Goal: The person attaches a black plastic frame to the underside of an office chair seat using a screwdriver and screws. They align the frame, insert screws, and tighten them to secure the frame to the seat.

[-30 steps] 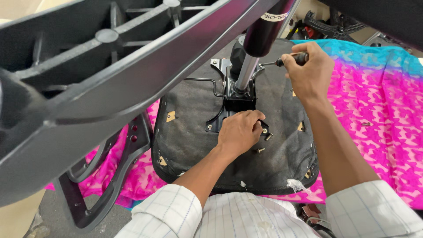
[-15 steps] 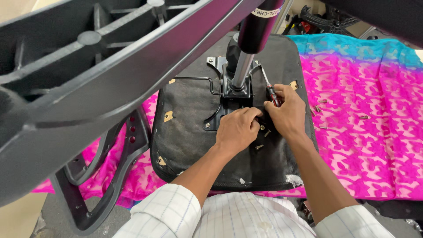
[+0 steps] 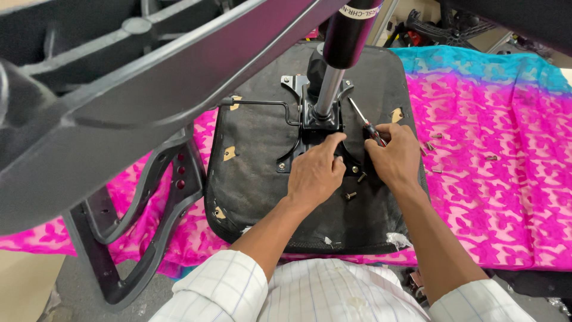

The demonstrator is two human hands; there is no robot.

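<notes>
An upturned black chair seat lies on a pink cloth, with a black metal mechanism plate and a gas lift cylinder standing up from it. My left hand rests on the plate's near edge, fingers pressing down on it. My right hand grips a screwdriver with a red and black handle, its tip pointing toward the plate beside the cylinder. Two loose bolts lie on the seat between my hands.
A large black star-shaped chair base looms over the upper left. A black armrest frame lies left of the seat. Several loose screws are scattered on the pink cloth to the right. More black chair parts lie at the back.
My right hand has come down from the upper right with the screwdriver to the plate beside my left hand. The view has shifted a little to the right.
</notes>
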